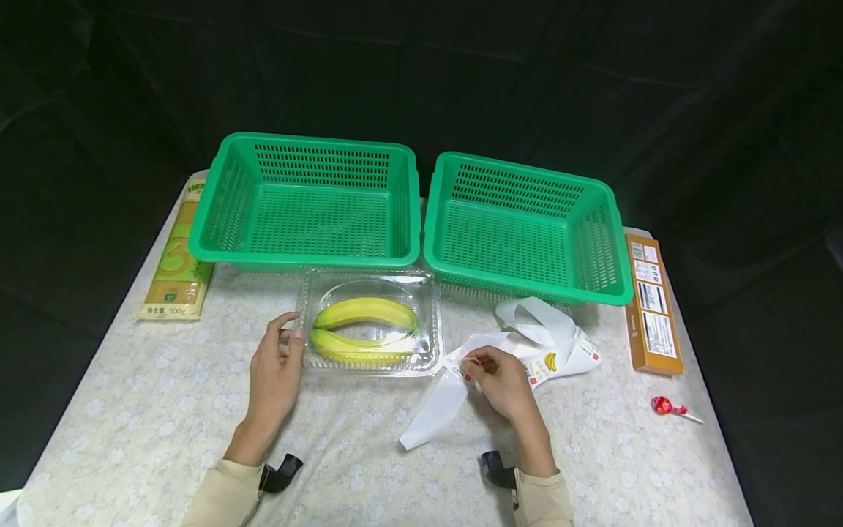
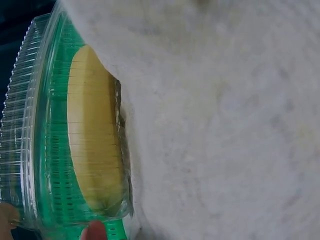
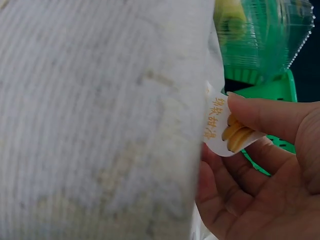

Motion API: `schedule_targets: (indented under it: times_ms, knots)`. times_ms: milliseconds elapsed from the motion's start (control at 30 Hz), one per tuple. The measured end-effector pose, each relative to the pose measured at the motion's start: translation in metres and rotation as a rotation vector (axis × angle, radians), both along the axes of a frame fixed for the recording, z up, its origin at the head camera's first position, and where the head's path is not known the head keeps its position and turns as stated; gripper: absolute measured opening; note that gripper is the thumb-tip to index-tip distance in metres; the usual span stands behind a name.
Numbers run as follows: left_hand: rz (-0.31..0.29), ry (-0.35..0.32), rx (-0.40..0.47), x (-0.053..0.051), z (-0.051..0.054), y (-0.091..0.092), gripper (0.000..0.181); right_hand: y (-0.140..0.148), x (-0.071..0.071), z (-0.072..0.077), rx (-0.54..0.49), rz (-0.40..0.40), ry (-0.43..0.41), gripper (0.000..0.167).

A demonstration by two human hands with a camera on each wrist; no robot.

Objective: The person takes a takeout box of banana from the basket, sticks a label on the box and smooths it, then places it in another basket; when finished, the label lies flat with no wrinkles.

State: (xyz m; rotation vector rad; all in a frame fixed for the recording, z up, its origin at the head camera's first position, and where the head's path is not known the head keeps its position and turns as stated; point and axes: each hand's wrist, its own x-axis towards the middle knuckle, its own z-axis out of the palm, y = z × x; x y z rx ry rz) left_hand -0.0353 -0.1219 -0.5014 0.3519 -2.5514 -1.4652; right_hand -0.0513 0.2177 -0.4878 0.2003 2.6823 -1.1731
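Note:
A clear plastic clamshell box [image 1: 433, 315] holds two yellow bananas [image 1: 365, 309], lying on the table in front of the baskets. My left hand [image 1: 275, 373] is at the box's left side, its fingertips against the edge and its fingers loosely bent. Right of the box, my right hand [image 1: 506, 386] pinches a white sticker [image 3: 216, 122] printed with bananas and orange characters, between thumb and fingers. Under and around that hand runs a white label strip [image 1: 437, 411], its loose end pointing toward me and a loop curling behind. In the head view the fingers mostly hide the pinched sticker.
Two green baskets, left [image 1: 303, 260] and right [image 1: 527, 285], stand side by side behind the box. A yellow-green 500g packet [image 1: 174, 274] lies at the far left. At the right are an orange-brown box [image 1: 652, 307] and a red-wrapped lollipop [image 1: 664, 405].

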Motion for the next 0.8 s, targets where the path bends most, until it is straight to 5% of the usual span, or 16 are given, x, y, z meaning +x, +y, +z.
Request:
schedule_targets:
  times_ms: [400, 800]
  knots:
    - [0.035, -0.013, 0.058, 0.000, 0.006, 0.002, 0.042, 0.000, 0.007, 0.013, -0.024, 0.001, -0.005, 0.014]
    - [0.002, 0.067, 0.019, 0.005, 0.004, 0.003, 0.040, -0.007, 0.013, 0.021, -0.087, 0.014, 0.032, 0.013]
